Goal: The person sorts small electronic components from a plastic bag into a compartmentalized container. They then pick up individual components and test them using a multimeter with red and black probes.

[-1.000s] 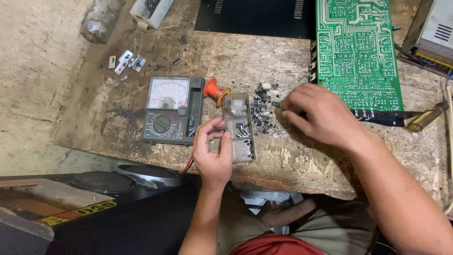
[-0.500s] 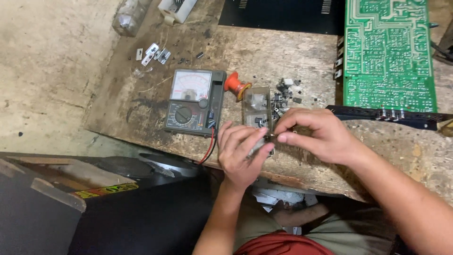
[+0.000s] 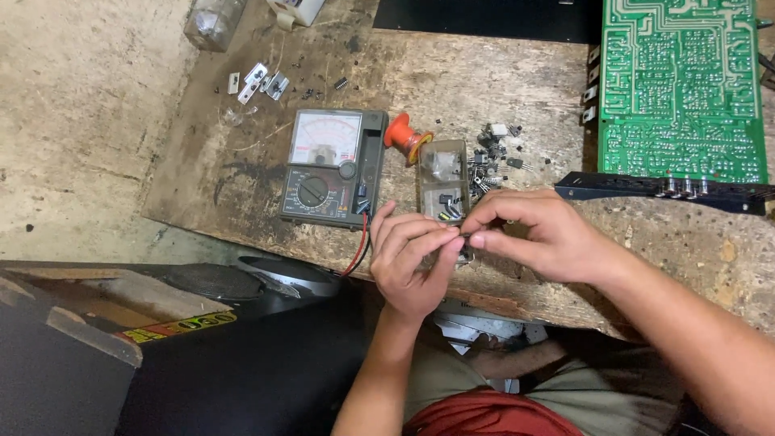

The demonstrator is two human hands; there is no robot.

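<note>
We had left hand (image 3: 412,262) & right hand (image 3: 537,234) pinched together on a tiny part, too small to ID; a slip could've dropped it off the bench (image 3: 517,73) edge.

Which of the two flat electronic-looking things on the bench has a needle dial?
The grey meter left of the hands; its pale scale and round knob mark it out. The green circuit board has neither.

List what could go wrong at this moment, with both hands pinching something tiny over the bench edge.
1. The left hand and right hand meet right at the edge of the wooden bench; whatever tiny part they pinch could drop to the floor.
2. The clear parts box sits just behind the fingers; a bump could spill it.
3. The loose components could get scattered.
</note>
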